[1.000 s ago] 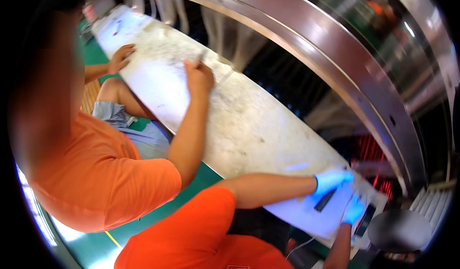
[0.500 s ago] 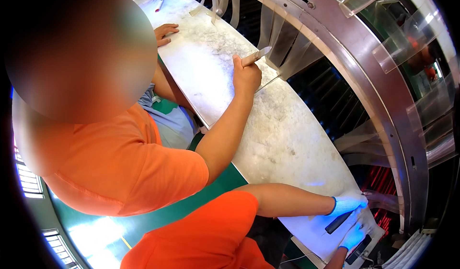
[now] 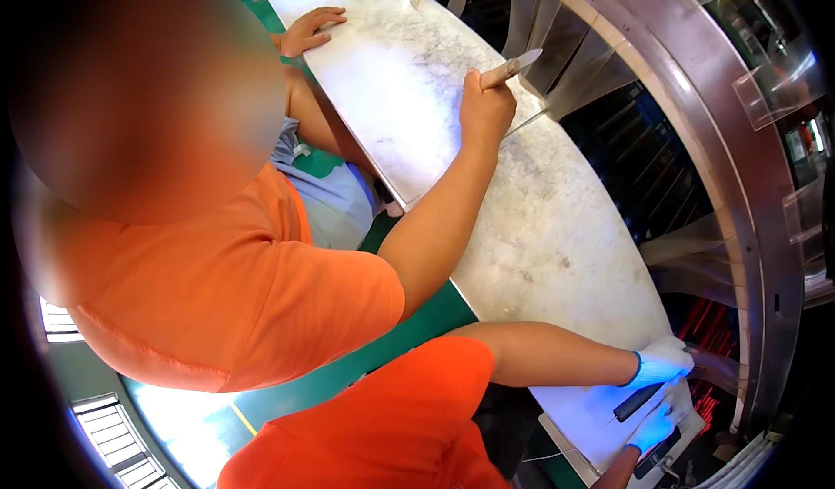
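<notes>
Nearest to me, my two gloved hands met at the near end of the long pale table (image 3: pixel 557 228). My right hand (image 3: pixel 652 425) had its fingers curled and pressed together on the lower side of a short dark tool (image 3: pixel 637 402), and I judged that it was pinching this tool. My left hand (image 3: pixel 663 363) lay just above the other end of the tool, touching or almost touching it. Whether its fingers were closed or loose, I could not tell. The tool itself lay low over the table, between both hands. A second dark object (image 3: pixel 658 452) rested just beside my right hand, near the table edge.

To my judgement, the step in hand was to get the tool ready over the table. A next move would ask for a firm grip with the right hand and a steady left one.

Farther along the table, a co-worker's hand (image 3: pixel 485 110) gripped a pale blade (image 3: pixel 511 67) pointing up, and the co-worker's other hand (image 3: pixel 310 30) lay flat on the far end. A curved metal frame (image 3: pixel 739 141) ran behind the table.
</notes>
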`<state>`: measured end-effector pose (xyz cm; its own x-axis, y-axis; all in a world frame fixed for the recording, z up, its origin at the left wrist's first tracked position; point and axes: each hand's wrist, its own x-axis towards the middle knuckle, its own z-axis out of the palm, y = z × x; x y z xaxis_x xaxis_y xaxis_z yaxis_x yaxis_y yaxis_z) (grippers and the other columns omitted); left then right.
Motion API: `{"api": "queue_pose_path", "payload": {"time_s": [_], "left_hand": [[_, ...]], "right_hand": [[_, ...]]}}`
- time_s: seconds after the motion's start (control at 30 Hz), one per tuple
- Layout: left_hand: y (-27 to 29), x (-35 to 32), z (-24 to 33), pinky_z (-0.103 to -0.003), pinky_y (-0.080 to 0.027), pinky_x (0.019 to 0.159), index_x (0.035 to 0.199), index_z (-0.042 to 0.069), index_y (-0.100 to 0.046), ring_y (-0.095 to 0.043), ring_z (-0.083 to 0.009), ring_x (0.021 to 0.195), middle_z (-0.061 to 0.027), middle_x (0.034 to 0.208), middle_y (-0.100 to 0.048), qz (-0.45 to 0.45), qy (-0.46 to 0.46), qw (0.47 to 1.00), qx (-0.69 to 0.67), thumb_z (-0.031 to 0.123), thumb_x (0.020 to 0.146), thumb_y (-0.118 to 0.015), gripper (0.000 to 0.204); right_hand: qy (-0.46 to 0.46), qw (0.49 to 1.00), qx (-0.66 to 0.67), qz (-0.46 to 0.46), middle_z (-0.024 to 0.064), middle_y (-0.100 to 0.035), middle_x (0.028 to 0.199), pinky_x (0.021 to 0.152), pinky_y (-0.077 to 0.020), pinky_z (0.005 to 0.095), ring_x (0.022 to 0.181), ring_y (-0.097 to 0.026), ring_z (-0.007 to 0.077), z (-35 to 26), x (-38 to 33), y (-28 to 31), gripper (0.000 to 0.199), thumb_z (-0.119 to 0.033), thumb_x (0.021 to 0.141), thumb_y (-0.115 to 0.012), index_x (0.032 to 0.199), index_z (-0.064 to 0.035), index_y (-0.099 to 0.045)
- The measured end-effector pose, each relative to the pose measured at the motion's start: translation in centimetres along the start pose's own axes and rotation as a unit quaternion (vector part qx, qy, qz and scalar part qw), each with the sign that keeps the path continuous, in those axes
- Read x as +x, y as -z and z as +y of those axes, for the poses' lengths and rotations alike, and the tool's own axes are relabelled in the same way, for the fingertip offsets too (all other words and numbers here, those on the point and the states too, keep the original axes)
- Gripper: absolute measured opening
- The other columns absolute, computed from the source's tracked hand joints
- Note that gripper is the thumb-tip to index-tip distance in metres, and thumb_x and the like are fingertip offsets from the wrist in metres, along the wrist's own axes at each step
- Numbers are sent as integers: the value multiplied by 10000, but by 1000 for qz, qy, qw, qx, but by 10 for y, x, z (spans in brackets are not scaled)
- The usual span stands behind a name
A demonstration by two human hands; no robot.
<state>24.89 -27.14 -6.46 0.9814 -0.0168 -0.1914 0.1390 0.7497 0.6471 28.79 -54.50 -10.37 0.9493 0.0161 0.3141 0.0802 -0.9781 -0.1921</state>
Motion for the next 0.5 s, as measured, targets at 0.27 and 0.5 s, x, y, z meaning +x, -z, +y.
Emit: {"api": "queue_pose_path", "payload": {"time_s": [0.27, 0.5], "left_hand": [[0, 8, -16, -384, -550, 652, 961, -43, -734, -697, -240, 673, -148, 794, -713, -4, -2, 1000, 21, 167, 835, -687, 249], [5, 0, -6, -373, -538, 770, 1066, -42, -707, -659, -212, 842, -120, 900, -707, -46, 21, 995, 90, 218, 891, -693, 314]], "right_hand": [[23, 999, -25, 21, 392, -608, 1015, 838, -466, 561, 914, -596, 530, 17, 1, -7, 468, -355, 1053, -574, 1107, 109, -608], [-10, 999, -42, -18, 389, -648, 1128, 907, -501, 532, 1016, -630, 516, 15, 0, -4, 448, -334, 1048, -582, 1122, 104, -638]]}}
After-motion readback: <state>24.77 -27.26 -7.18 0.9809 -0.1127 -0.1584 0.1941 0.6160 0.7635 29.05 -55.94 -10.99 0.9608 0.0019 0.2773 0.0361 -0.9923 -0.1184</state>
